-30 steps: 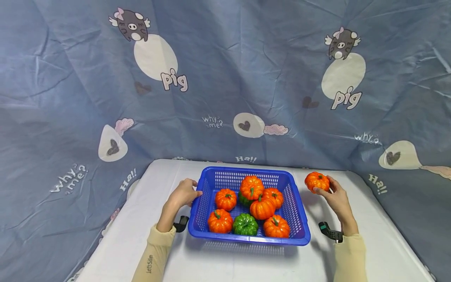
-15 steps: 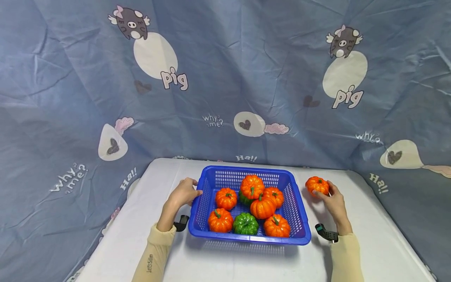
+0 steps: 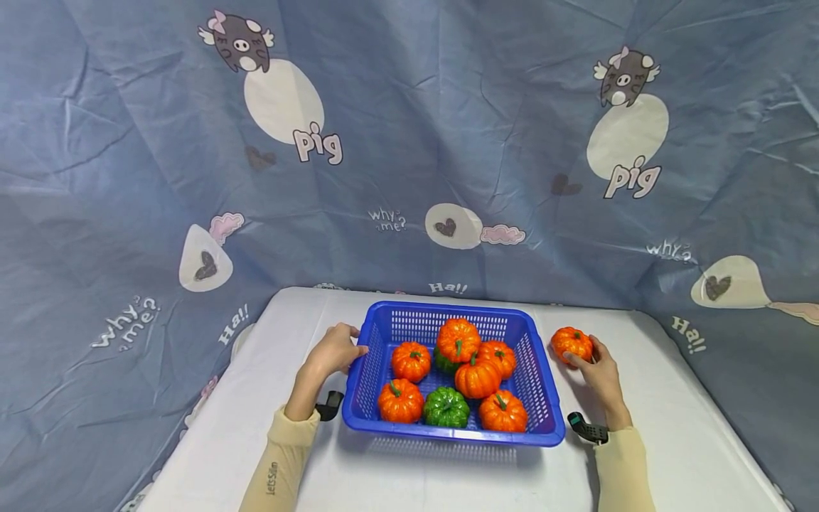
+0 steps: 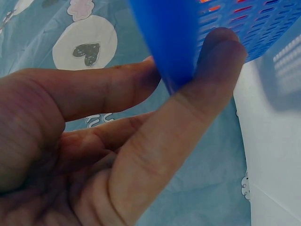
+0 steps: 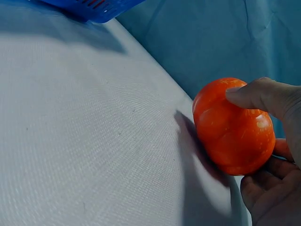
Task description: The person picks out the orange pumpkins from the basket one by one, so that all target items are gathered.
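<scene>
A blue plastic basket (image 3: 448, 439) with slotted walls takes up the middle of the table. My left hand (image 3: 333, 352) pinches its left rim; the left wrist view shows thumb and fingers (image 4: 113, 89) on opposite sides of the blue edge. To the right of the basket, my right hand (image 3: 600, 370) grips a small glossy orange pumpkin (image 3: 571, 344). In the right wrist view the thumb lies over the pumpkin (image 5: 230, 134) and the other fingers curl at its far side, close over the tabletop. Inside the basket are several orange pumpkins (image 3: 400, 402) and a green pumpkin (image 3: 446, 407).
One more green pumpkin (image 3: 443, 361) is mostly hidden under an orange pumpkin (image 3: 458, 338) stacked in the basket. A white cloth covers the table (image 3: 397, 480). Behind it hangs a blue-grey curtain (image 3: 384, 107) with pig prints.
My right hand has come down with the orange pumpkin, drawing it slightly nearer and to the left, close to the tabletop. The left hand and the basket have stayed put.
</scene>
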`<state>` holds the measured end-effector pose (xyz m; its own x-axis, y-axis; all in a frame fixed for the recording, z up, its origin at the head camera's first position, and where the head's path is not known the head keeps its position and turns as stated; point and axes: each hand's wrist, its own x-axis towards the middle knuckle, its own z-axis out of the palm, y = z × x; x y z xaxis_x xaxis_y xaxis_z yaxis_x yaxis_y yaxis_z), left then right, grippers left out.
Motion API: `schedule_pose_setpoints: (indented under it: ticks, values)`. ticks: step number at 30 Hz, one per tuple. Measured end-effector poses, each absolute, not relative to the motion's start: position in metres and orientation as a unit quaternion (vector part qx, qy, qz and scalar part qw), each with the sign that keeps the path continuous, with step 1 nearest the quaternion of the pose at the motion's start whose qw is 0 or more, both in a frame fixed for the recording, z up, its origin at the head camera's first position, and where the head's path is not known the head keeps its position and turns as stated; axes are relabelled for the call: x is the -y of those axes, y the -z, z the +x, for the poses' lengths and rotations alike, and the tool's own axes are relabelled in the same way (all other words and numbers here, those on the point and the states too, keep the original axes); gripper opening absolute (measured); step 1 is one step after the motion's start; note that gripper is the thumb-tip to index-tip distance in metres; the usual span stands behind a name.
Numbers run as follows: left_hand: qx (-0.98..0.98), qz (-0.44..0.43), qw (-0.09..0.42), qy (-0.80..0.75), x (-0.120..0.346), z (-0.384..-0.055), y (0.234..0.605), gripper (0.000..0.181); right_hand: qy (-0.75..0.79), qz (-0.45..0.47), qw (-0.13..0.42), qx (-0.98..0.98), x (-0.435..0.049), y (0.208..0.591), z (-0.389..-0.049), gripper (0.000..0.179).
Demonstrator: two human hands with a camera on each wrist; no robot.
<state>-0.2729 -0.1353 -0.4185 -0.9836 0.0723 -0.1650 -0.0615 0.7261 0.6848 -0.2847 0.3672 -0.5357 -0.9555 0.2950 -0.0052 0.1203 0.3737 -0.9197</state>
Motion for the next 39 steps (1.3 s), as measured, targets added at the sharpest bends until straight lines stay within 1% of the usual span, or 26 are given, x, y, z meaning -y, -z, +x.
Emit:
schedule_pose_setpoints:
  ticks: [17,25,33,39]
  values:
    - [-0.921,-0.001,0.091,-0.379,0.1362,-0.2721,0.4195,0.047,-0.540,-0.139,0.082,0.826,-0.3675,0.5374,-0.2869,0.094]
    - [-0.920,-0.002,0.094,-0.379,0.1360,-0.2724,0.4204,0.047,-0.529,-0.139,0.094,0.832,-0.3656,0.5396,-0.2881,0.094]
    - [-0.919,-0.003,0.094,-0.382,0.1350,-0.2723,0.4204,0.047,-0.540,-0.139,0.078,0.826,-0.3633,0.5380,-0.2881,0.095]
    - [-0.921,-0.004,0.094,-0.378,0.1350,-0.2723,0.4200,0.048,-0.535,-0.140,0.082,0.829,-0.3651,0.5370,-0.2874,0.094]
